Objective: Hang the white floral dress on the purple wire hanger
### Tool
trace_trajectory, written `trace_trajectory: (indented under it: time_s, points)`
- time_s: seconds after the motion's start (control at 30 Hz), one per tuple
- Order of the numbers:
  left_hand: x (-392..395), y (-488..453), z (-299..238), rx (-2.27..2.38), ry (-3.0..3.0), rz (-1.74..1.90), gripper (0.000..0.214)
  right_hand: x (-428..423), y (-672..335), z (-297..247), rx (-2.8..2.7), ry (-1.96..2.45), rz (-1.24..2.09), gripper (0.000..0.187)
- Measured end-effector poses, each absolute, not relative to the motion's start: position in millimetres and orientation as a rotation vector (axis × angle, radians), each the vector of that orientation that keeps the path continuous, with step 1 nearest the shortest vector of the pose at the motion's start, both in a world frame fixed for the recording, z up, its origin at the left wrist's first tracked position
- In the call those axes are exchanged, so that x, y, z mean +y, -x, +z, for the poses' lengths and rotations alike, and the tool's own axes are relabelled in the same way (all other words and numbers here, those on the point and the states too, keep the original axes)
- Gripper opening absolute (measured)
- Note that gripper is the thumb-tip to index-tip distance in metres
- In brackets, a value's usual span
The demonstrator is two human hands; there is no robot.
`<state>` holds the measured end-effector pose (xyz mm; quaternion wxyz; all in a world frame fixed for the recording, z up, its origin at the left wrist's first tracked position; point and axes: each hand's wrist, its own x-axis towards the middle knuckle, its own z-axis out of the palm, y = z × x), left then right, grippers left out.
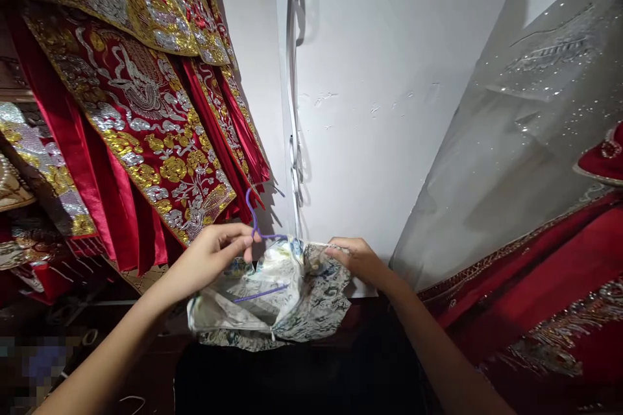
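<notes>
Low in the middle of the head view hangs a pale garment (314, 311) with a grey, green and blue pattern. A purple clothes hanger (253, 211) runs into it; its hook points up and to the right, and part of its bar shows through the garment's opening. My left hand (221, 253) pinches the hanger at the base of the hook. On the other side, my right hand (354, 258) is closed on the garment's upper right edge. Cloth hides the rest of the hanger.
Red robes with gold and silver embroidery (160, 130) hang at the left. A white wall (360, 142) with a cable (293, 110) stands ahead. To the right are a sparkly sheer cover (491, 149) and red beaded clothing (549, 285).
</notes>
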<state>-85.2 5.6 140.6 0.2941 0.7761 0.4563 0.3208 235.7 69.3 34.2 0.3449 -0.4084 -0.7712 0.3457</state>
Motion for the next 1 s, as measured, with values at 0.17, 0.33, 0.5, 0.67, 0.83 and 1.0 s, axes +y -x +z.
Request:
trace_trajectory:
  time_s: [0.17,0.33,0.5,0.67,0.83,1.0]
  points:
    - [21,93,120,1.529,-2.420,1.450,0.030,108,-247,83,-1.734,0.984,0.868,0.035]
    - [11,64,87,1.344,-2.321,1.512,0.031,157,-252,129,-1.326,0.915,0.838,0.043]
    - [24,27,52,1.299,-2.108,1.016,0.057,138,-265,107,-1.111,0.925,0.815,0.044]
    - [43,4,5,1.368,-2.152,0.881,0.032,120,-272,66,-1.037,0.958,0.825,0.045]
    - [40,-11,-40,1.360,-2.047,0.946,0.028,130,-276,53,-1.076,1.036,0.626,0.044]
    - [28,-17,-38,1.292,-1.903,0.979,0.032,67,-228,-4,-0.979,1.185,0.291,0.044]
